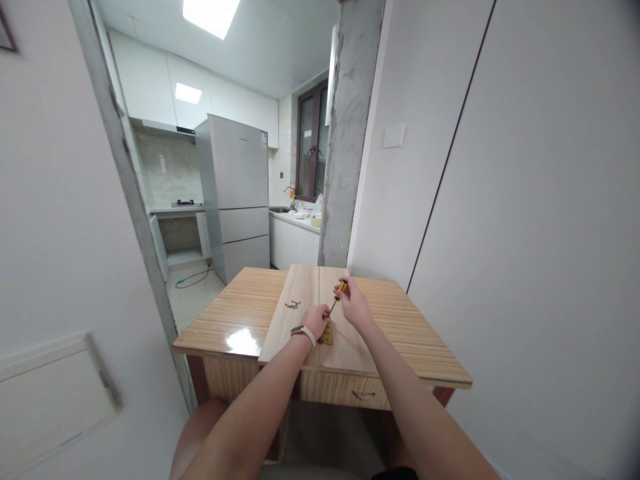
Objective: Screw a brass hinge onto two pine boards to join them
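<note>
A: Biggest item?
B: Table [415, 327]. Two pale boards [311, 287] are laid across it side by side, from far edge to near edge.
A: Hands?
B: Both are placed over the boards. Right hand [356, 303]: fingers closed round the handle of the screwdriver [343, 287], whose shaft is slanted down toward the left hand [316, 320]. Left fingers are bunched near the tip; whether anything is pinched can't be told.
A: Hinge?
B: Gold-coloured hinge [328, 333], seen by the seam, toward the boards' near edge, partly covered by the left hand.
A: Smallest?
B: Screws [293, 305], loosely clustered on the left board, nearer its left edge than the seam.
</note>
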A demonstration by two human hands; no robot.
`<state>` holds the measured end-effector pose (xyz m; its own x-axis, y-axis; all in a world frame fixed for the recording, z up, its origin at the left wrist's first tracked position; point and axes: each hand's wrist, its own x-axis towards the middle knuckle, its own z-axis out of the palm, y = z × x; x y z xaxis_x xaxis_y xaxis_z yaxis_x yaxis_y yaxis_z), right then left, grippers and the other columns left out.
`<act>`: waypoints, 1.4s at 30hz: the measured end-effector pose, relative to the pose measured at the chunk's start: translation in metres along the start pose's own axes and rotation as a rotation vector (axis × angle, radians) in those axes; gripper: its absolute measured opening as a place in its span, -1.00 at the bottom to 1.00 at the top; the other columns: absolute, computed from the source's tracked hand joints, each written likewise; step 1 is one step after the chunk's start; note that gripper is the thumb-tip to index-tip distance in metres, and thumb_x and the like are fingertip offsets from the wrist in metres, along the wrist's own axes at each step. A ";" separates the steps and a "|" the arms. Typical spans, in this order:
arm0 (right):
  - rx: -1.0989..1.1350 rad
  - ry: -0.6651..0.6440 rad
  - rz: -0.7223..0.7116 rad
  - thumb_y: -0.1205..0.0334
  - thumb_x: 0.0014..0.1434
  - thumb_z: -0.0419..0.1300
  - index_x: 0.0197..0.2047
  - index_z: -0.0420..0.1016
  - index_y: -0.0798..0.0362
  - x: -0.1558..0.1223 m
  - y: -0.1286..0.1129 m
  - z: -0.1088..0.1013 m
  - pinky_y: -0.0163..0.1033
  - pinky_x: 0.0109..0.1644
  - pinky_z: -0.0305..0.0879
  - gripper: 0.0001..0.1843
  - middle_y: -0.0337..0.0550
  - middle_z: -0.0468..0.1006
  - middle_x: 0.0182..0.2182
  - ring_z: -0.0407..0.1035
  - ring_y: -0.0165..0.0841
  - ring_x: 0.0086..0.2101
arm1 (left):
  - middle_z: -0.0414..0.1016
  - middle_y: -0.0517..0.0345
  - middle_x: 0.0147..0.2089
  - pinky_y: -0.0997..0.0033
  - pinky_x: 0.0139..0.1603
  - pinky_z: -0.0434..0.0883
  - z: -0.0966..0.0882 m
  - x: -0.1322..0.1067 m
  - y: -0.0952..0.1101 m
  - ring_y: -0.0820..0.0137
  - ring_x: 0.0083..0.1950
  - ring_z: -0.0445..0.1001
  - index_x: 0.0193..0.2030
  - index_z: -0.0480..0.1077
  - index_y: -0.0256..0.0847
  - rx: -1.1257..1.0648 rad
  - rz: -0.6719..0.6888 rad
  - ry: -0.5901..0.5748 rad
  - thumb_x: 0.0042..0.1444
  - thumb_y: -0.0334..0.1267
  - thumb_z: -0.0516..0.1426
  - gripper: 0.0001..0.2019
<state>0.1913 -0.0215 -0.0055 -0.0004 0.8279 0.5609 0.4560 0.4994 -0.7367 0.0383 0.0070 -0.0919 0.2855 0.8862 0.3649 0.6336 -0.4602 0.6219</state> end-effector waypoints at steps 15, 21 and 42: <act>-0.367 -0.127 -0.147 0.41 0.22 0.08 0.20 0.45 -0.01 0.022 -0.026 -0.008 -0.14 0.11 0.31 -0.51 -0.03 0.57 0.04 0.46 -0.27 -0.10 | 0.63 0.16 -0.20 0.40 -0.06 0.44 -0.008 -0.003 0.001 0.37 -0.15 0.57 -0.23 0.52 -0.14 -0.007 0.029 -0.002 0.16 -0.35 0.21 -0.93; -0.472 -0.190 -0.150 0.41 0.17 0.17 0.13 0.52 -0.10 0.025 -0.033 -0.011 -0.15 0.03 0.32 -0.53 -0.11 0.63 -0.09 0.48 -0.23 -0.13 | 0.51 -0.10 0.11 0.14 0.23 0.29 -0.026 -0.020 0.003 0.07 0.18 0.41 0.12 0.45 -0.18 0.104 0.088 -0.026 0.05 -0.02 0.34 -0.48; -0.643 -0.294 -0.223 0.46 0.19 0.13 -0.16 0.58 -0.03 0.050 -0.052 -0.015 -0.30 -0.22 0.19 -0.73 -0.14 0.64 -0.27 0.44 -0.30 -0.28 | 0.32 -0.12 0.31 0.09 0.40 0.11 -0.042 -0.060 -0.007 0.02 0.37 0.21 0.32 0.27 -0.17 0.239 0.241 -0.111 0.08 0.28 0.20 -0.22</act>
<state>0.1813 -0.0099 0.0661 -0.3508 0.8038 0.4804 0.8487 0.4897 -0.1998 -0.0134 -0.0450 -0.0886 0.5156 0.7599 0.3959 0.6850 -0.6431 0.3424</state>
